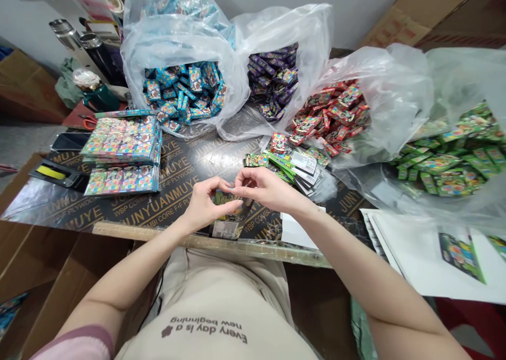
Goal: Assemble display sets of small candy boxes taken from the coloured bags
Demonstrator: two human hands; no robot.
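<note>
My left hand (205,204) and my right hand (266,188) meet fingertip to fingertip just above the table's front edge. Both are closed in a pinch, and whatever lies between the fingertips is too small or hidden to make out. Beneath them is a dark printed packet (226,229) with a pale label, partly covered by my fingers. Just beyond my right hand, a loose pile of green and white printed packets (304,162) lies on the table, with a small red box (279,142) on top.
Clear plastic bags hold small blue boxes (193,91), purple boxes (272,78), red boxes (336,112) and green boxes (450,165). Stacked multicoloured packs (122,144) stand left, near a tape dispenser (59,174), a phone (70,142) and flasks (98,51). White sheets (419,260) lie right.
</note>
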